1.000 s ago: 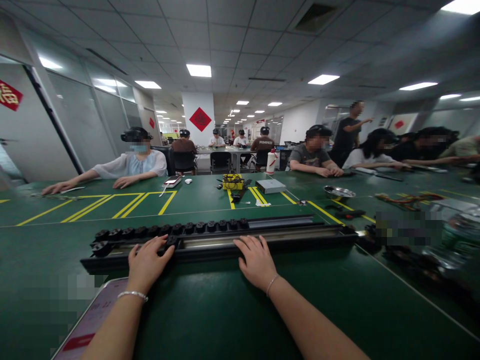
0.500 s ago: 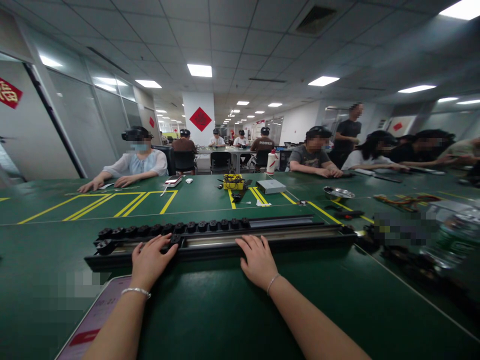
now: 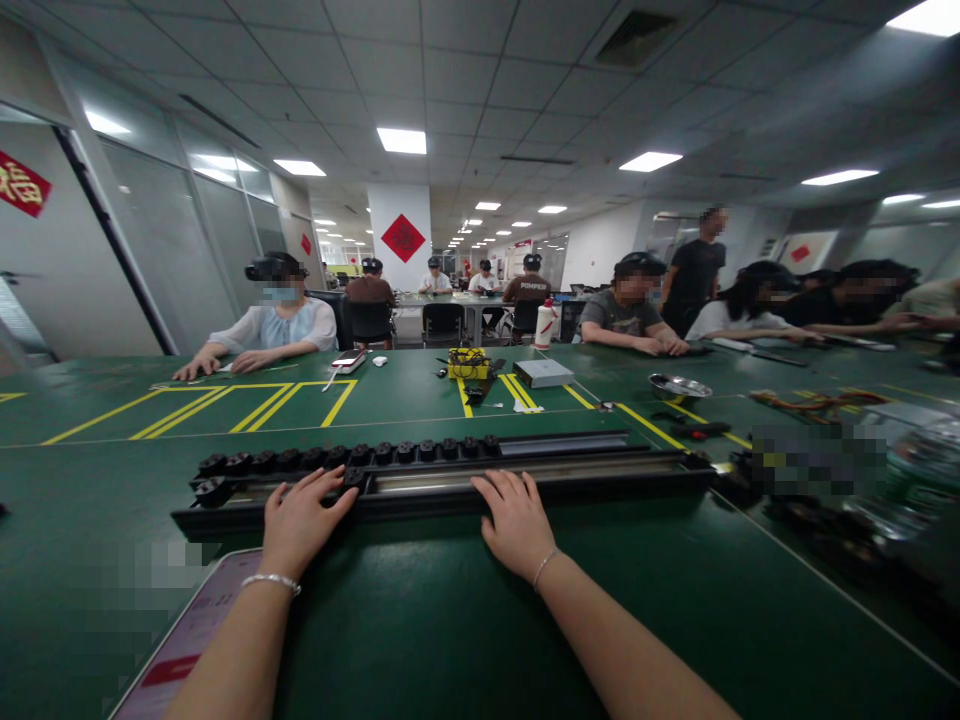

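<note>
A long black track [image 3: 540, 484] lies crosswise on the green table before me, with a pale metallic strip along its channel. Behind it, a second black rail [image 3: 562, 441] carries a row of round black socket-like modules [image 3: 385, 453]. My left hand [image 3: 304, 520] rests on the front track's left part, fingers spread. Its thumb and fingertips are beside a black module [image 3: 358, 480] seated in the channel. On the middle of the same track lies my right hand [image 3: 516, 518], fingers apart and palm down. Neither hand is wrapped round anything. Another round module [image 3: 213, 490] sits at the left end.
A phone [image 3: 187, 630] lies under my left forearm. Farther back are a yellow box with cables [image 3: 466, 364], a grey box [image 3: 543, 374], a metal bowl [image 3: 679, 386] and a white bottle [image 3: 545, 325]. Plastic bottles [image 3: 922, 480] stand at right. Co-workers sit across the table.
My hands and the track hold their places. The view has shifted very slightly. Across the table at left, a co-worker's hand has moved a little to the right.
</note>
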`<state>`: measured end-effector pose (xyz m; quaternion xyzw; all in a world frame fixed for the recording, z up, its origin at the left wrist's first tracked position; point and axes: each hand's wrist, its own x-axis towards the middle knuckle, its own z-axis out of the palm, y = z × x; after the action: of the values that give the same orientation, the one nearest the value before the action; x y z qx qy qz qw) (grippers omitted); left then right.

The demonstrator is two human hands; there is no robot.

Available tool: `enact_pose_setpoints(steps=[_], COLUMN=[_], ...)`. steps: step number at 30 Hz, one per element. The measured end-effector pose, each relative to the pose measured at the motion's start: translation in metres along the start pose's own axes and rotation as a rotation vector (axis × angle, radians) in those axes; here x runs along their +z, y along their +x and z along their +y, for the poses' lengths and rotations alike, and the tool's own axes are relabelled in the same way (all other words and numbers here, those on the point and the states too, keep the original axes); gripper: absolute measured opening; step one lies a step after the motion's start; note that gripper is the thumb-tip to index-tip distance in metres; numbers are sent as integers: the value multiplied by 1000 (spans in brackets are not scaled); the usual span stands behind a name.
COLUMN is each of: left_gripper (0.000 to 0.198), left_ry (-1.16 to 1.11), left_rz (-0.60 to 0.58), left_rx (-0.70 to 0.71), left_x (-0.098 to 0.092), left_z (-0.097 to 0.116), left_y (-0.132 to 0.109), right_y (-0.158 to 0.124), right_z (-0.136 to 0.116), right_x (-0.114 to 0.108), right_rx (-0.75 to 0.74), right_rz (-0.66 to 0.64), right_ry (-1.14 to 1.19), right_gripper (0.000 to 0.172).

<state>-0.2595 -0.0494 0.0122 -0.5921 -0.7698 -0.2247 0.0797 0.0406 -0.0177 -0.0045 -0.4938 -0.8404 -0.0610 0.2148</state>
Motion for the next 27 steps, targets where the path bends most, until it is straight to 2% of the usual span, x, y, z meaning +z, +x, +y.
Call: enact_pose_setpoints(steps=[27], left_gripper=[31], left_ry=[-2], left_rz=[-40], left_rx=[27], left_x=[1], left_z=[-2], left_y=[1], right_y=[0], right_z=[-1], right_x=[-2], right_rx=[0], right_rz=[8], right_ry=[37], right_gripper=[53])
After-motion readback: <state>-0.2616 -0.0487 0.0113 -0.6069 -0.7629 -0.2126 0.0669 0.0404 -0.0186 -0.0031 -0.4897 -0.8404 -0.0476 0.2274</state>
